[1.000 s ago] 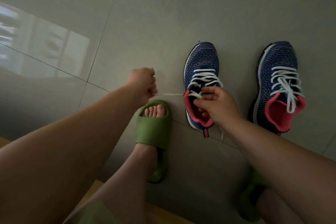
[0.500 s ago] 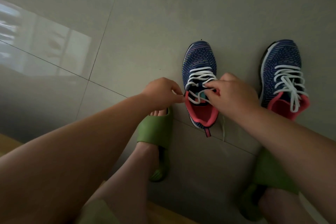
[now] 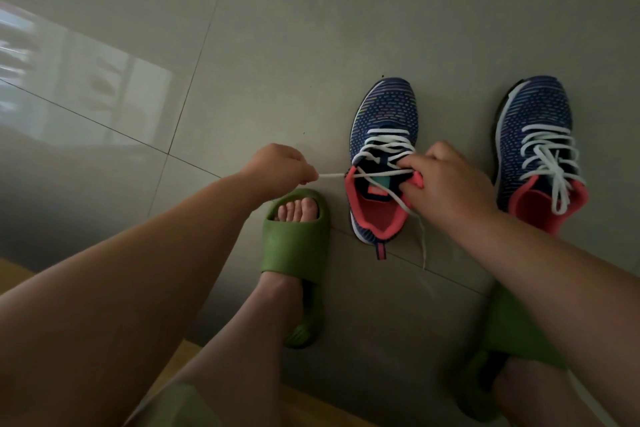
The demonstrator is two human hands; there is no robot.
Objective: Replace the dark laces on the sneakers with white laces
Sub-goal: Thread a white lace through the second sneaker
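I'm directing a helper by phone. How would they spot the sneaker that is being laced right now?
On the grey tiled floor stand two blue knit sneakers with pink linings. It is the sneaker next to the green slide sandal. Unlike the other sneaker, the right hand grips its collar while the left hand pulls its white lace sideways.

Both forearms are bare, with no sleeves, watch or rings to be seen on the left hand (image 3: 277,166) or the right hand (image 3: 446,184). Each foot wears a thick, olive-green moulded slide: the left slide (image 3: 294,246) has an open toe showing the toes, and the right slide (image 3: 512,329) is partly hidden. A strip of pale green garment (image 3: 173,406) shows at the bottom edge.
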